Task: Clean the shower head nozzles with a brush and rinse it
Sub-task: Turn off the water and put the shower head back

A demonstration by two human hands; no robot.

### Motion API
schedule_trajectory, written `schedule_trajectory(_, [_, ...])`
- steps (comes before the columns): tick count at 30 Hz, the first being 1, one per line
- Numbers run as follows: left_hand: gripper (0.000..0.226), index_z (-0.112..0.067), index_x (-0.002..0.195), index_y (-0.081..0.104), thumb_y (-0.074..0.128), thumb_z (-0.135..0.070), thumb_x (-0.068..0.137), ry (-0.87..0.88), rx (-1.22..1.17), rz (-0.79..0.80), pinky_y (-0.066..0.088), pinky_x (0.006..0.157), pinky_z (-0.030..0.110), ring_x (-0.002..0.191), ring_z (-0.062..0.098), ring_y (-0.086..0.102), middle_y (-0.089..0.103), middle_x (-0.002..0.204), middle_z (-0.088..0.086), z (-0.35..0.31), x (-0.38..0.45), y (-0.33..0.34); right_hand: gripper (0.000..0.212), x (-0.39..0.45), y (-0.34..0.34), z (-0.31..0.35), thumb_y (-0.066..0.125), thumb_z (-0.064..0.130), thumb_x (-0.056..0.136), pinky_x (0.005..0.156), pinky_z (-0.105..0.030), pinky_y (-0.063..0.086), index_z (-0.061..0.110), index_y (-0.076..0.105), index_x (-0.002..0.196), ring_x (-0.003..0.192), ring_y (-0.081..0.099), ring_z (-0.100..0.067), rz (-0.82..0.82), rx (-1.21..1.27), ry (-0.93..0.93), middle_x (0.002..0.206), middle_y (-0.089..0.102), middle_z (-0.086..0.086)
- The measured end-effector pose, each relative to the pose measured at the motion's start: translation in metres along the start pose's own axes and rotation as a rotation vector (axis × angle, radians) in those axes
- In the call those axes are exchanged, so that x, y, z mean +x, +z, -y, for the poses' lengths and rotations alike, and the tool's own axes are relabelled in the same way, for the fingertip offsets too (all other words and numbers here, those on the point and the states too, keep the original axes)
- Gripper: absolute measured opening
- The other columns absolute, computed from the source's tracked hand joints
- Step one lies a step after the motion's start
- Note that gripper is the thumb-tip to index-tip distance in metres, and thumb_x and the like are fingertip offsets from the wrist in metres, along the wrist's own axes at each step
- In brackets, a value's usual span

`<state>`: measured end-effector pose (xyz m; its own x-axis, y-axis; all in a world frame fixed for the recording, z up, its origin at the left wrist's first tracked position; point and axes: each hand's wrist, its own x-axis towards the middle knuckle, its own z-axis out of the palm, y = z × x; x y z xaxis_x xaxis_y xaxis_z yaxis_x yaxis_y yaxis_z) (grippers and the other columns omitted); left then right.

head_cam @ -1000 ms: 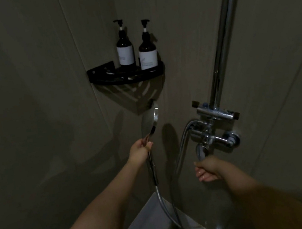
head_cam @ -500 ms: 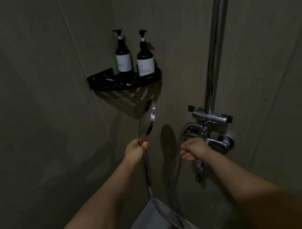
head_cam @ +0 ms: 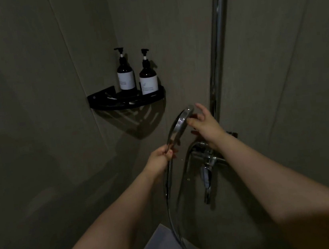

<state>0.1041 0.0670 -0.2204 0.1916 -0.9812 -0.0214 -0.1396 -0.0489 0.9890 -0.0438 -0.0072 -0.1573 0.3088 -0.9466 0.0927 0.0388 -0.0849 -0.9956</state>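
Left hand has its fingers curled round the neck of the round chrome handheld shower head, just above where the thin handle drops into the silver flexible hose. Right hand is at the head's rim and face, fingers loosely spread and straight-ish, touching it rather than gripping. No brush visible in either hand; dim light, so small items could be missed.

Location: the head sits mid-frame, at about 5 o'clock from the black corner shelf with its two dark pump bottles, and at 11 o'clock from the chrome wall mixer tap, just left of the vertical chrome riser pipe.

Orientation: long axis runs from the grip at 7 o'clock up to the rim at 1 o'clock, tilted off vertical. We see the disc nearly edge-on; the nozzle face appears to point right, toward the right hand and riser wall. Can't confirm the nozzles themselves.

Step looks like rinse/finger-check of the nozzles. Advice:
- keep the left grip low on the neck so the head can't twist
- rub fingertips across the whole face, rim to centre
- aim the face down or at the wall before opening the tap, to limit spray
- mind hose slack; it loops down near the floor.

Can't tell whether water is flowing.
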Motion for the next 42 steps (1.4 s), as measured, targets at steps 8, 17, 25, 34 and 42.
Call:
schedule_trajectory(8, [0.026,0.002,0.117,0.05,0.032,-0.001,0.098,-0.044,-0.08,0.15,0.047,0.069,0.009,0.075,0.005,0.055,0.057,0.084,0.0,-0.015,-0.007,0.033,0.045,-0.01,-0.037,0.019,0.062,-0.012,0.078,0.061,-0.013,0.053,0.019,0.053,0.11,0.086,0.059,-0.013,0.016,-0.079,-0.096,0.094,0.059,0.0])
schedule_trajectory(17, [0.032,0.007,0.124,0.051,0.035,-0.002,0.098,-0.097,-0.14,0.235,0.05,0.071,0.01,0.067,-0.004,0.065,0.063,0.105,0.01,-0.021,0.002,0.099,0.036,-0.039,-0.091,0.039,0.071,-0.013,0.068,0.055,-0.004,0.044,0.013,0.05,0.081,0.051,0.055,0.011,-0.119,-0.38,-0.185,0.071,0.053,0.001])
schedule_trajectory(25, [0.029,-0.004,0.118,0.059,0.046,-0.013,0.095,-0.057,-0.001,0.22,0.045,0.095,0.039,0.112,0.036,0.057,0.061,0.123,0.023,-0.044,0.009,0.158,0.037,-0.062,-0.129,0.061,0.082,0.003,0.062,0.053,-0.011,0.036,0.01,0.051,0.082,0.074,0.047,-0.015,-0.341,-0.681,-0.24,0.074,0.051,-0.003])
schedule_trajectory(34, [0.029,0.001,0.119,0.059,0.05,-0.003,0.092,0.008,-0.083,0.144,0.042,0.1,0.034,0.117,0.029,0.056,0.062,0.122,0.016,-0.081,0.032,0.183,0.039,-0.063,-0.134,0.085,0.084,0.013,0.061,0.055,-0.023,0.037,0.003,0.058,0.088,0.073,0.052,-0.017,-0.538,-0.833,-0.299,0.078,0.057,-0.006])
schedule_trajectory(42, [0.03,0.006,0.115,0.06,0.056,0.004,0.086,0.118,-0.083,0.162,0.045,0.096,0.033,0.097,0.019,0.056,0.063,0.12,0.02,-0.099,0.059,0.174,0.037,-0.041,-0.132,0.098,0.079,0.009,0.065,0.08,-0.029,0.048,0.003,0.068,0.1,0.089,0.063,-0.02,-0.607,-0.857,-0.311,0.098,0.071,-0.013])
